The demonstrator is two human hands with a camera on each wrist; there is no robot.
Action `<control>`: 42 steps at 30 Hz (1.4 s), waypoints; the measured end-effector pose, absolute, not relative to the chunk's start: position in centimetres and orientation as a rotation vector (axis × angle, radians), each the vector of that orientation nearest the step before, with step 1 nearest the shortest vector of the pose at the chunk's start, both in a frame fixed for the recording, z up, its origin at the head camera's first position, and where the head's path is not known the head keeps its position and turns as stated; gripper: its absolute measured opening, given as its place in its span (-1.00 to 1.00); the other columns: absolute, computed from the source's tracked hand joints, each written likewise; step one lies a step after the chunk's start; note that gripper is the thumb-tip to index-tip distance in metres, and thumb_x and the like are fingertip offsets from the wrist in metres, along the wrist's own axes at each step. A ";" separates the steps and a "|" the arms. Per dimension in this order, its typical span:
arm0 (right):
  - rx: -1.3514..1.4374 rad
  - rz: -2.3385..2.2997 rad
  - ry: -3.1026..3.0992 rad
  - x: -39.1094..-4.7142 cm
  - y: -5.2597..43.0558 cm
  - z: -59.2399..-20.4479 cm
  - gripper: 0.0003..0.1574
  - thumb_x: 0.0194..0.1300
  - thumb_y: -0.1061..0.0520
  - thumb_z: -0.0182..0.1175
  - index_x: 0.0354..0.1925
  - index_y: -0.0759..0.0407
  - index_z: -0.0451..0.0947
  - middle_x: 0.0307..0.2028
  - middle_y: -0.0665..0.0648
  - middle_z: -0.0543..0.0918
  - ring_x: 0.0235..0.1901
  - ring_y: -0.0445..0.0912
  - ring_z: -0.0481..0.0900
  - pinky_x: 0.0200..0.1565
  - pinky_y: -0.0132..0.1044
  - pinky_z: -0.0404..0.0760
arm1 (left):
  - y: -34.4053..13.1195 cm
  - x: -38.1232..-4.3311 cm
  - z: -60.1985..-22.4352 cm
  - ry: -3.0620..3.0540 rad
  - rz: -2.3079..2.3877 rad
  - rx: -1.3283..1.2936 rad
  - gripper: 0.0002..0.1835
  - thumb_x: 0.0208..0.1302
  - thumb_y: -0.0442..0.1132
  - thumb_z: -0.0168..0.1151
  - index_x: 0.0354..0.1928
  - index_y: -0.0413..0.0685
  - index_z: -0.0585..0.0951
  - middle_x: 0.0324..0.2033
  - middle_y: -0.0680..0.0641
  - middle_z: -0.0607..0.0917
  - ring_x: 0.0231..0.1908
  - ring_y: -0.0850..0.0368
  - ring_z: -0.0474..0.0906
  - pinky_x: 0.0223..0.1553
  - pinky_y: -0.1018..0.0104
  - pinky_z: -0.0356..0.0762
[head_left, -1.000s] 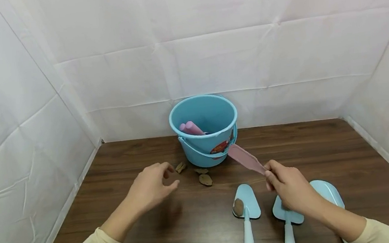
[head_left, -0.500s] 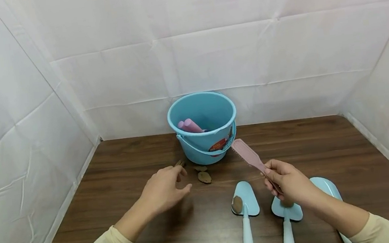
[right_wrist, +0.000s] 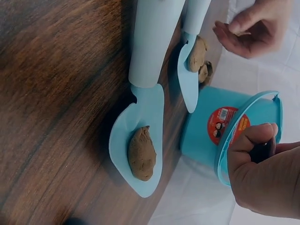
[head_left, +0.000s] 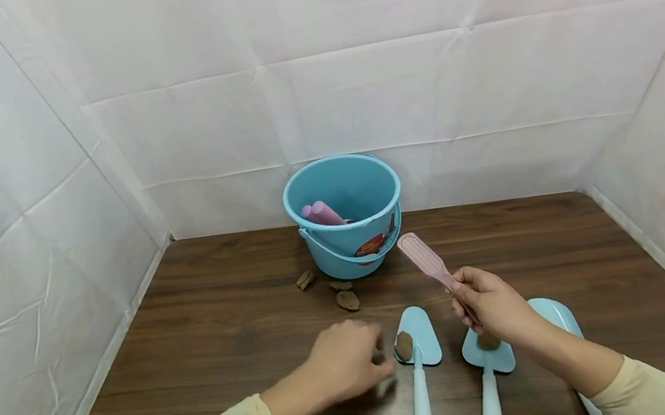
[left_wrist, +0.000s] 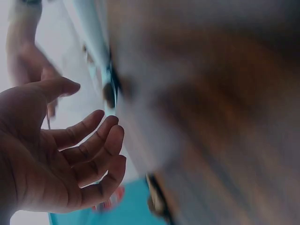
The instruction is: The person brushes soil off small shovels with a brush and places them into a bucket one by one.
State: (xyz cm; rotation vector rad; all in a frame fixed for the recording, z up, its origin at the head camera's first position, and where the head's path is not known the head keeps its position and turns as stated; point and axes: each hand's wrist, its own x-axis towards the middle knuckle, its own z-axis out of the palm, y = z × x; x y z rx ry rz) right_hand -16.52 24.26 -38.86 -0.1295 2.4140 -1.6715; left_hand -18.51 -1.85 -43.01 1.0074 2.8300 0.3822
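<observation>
In the head view my right hand point(head_left: 494, 305) grips the slim handle of a pink brush point(head_left: 420, 254), its oblong, finely dotted head raised toward the bucket. My left hand point(head_left: 348, 361) hovers over the table left of a light-blue trowel point(head_left: 421, 335); the left wrist view shows its palm point(left_wrist: 47, 164) bare and fingers loosely bent. A brown clay-like lump point(head_left: 403, 346) lies on that trowel's blade. Beneath my right hand is a second light-blue trowel point(head_left: 473, 351), bearing another brown lump point(right_wrist: 142, 153), plain in the right wrist view.
A light-blue bucket point(head_left: 338, 255) stands at the table's back edge, with pink handles point(head_left: 326, 214) inside. Several brown pieces point(head_left: 348, 300) lie before it. A wider light-blue shovel point(head_left: 560, 315) lies at the right, partly behind my forearm. White sheeting point(head_left: 320, 105) encloses the table.
My left hand has moved from beside the brown pieces near the bucket rightward and closer to me, toward the left trowel. The brush has turned in my right hand, so its dotted face shows.
</observation>
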 end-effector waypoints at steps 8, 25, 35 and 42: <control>-0.049 -1.635 2.442 -16.7 24.3 -38.5 -0.71 0.66 0.16 -0.22 0.03 0.40 0.29 -0.43 0.21 0.49 -0.59 -0.13 0.37 -0.57 -0.24 0.48 | 2.0 -15.5 -44.2 2.797 0.090 1.023 -0.38 0.13 0.52 0.21 -0.60 0.13 0.53 -0.60 0.04 0.58 -0.57 0.12 0.55 -0.62 0.16 0.50; -0.083 -1.665 2.425 -16.7 24.4 -38.4 -0.73 0.65 0.19 -0.21 0.01 0.42 0.28 -0.44 0.16 0.47 -0.57 -0.13 0.38 -0.57 -0.26 0.48 | 2.1 -15.0 -44.4 2.713 0.065 0.966 -0.52 0.10 0.30 0.34 -0.68 0.15 0.50 -0.65 0.09 0.51 -0.63 0.17 0.44 -0.62 0.18 0.45; -0.073 -1.659 2.425 -16.7 24.4 -38.1 -0.72 0.65 0.19 -0.22 -0.01 0.43 0.29 -0.42 0.21 0.47 -0.56 -0.14 0.37 -0.57 -0.28 0.46 | -0.4 -16.4 -44.0 2.796 0.230 0.985 -0.56 0.07 0.16 0.36 -0.74 0.12 0.46 -0.74 0.13 0.45 -0.70 0.20 0.37 -0.66 0.21 0.38; -0.048 -1.657 2.426 -16.7 24.4 -37.8 -0.71 0.66 0.16 -0.21 -0.01 0.42 0.29 -0.42 0.18 0.47 -0.54 -0.14 0.37 -0.54 -0.27 0.45 | -3.2 -17.8 -43.4 2.861 0.352 0.948 -0.58 0.08 0.15 0.36 -0.73 0.18 0.43 -0.77 0.17 0.42 -0.72 0.22 0.35 -0.70 0.25 0.30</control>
